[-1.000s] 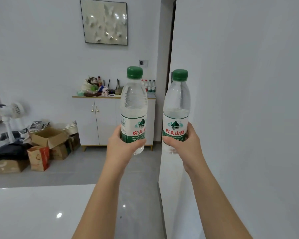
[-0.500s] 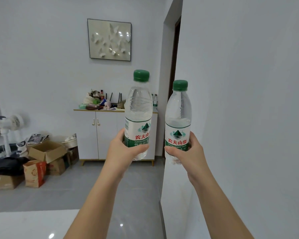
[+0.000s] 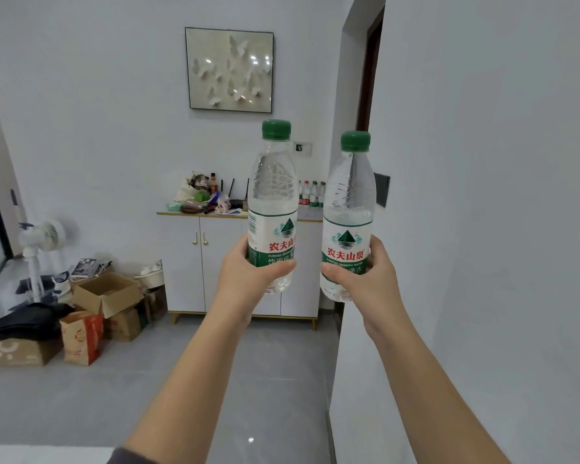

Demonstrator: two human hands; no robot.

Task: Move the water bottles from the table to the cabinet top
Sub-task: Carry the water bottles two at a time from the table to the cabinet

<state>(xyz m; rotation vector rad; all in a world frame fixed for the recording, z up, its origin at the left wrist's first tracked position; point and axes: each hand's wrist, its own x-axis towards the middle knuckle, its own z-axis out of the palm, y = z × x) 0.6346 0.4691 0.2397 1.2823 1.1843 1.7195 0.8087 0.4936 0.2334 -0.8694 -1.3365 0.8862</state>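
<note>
I hold two clear water bottles with green caps and green-and-white labels upright in front of me. My left hand (image 3: 245,272) grips the left bottle (image 3: 273,192) around its lower label. My right hand (image 3: 365,279) grips the right bottle (image 3: 349,199) the same way. Ahead stands a white cabinet (image 3: 195,262) with a wooden top against the far wall. Several more water bottles (image 3: 312,194) stand at the right end of its top. A corner of the white table (image 3: 31,455) shows at the bottom left.
Clutter (image 3: 201,197) covers the left half of the cabinet top. Cardboard boxes (image 3: 104,296), a paper bag (image 3: 81,336) and a white fan (image 3: 39,242) sit on the floor at left. A white wall (image 3: 482,229) runs close along my right, with a doorway (image 3: 369,72) beyond it.
I have moved toward the cabinet, which now looks larger. The table has slid almost out of the bottom of the view. Both hands still hold their bottles upright.
</note>
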